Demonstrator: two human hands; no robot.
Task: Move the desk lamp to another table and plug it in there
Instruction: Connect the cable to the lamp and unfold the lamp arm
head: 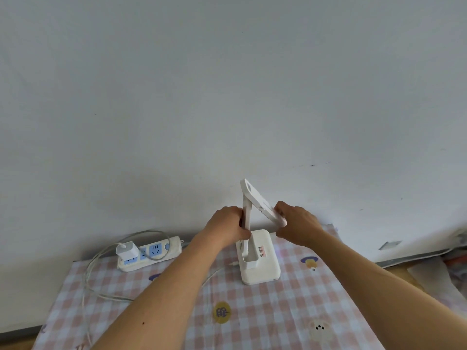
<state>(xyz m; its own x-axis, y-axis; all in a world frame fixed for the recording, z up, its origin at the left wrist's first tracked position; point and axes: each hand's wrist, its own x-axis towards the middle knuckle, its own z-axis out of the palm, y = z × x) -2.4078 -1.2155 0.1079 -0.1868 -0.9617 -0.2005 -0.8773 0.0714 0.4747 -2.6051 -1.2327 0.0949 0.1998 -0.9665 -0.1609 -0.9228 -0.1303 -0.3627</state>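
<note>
Tablecloth (278, 311), pink check, pwr strip (151, 255) rear-L, lamp (260, 263) ctr, white wall (227, 84) behind

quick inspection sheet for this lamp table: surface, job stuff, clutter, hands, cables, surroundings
surface: pink-and-white checked tablecloth with cartoon prints, covering the table.
job's things: white plastic folding desk lamp standing on its base near the wall; white power strip with blue sockets to its left, with a white charger block plugged in.
clutter: crumpled pale sheets past the table's right edge.
hands: left hand grips the lamp's upright arm; right hand holds the tip of the lamp head.
cables: thin white cable loops from the charger off to the left, then passes under the left forearm towards the lamp base; the join is unclear.
surroundings: plain white wall behind.
</note>
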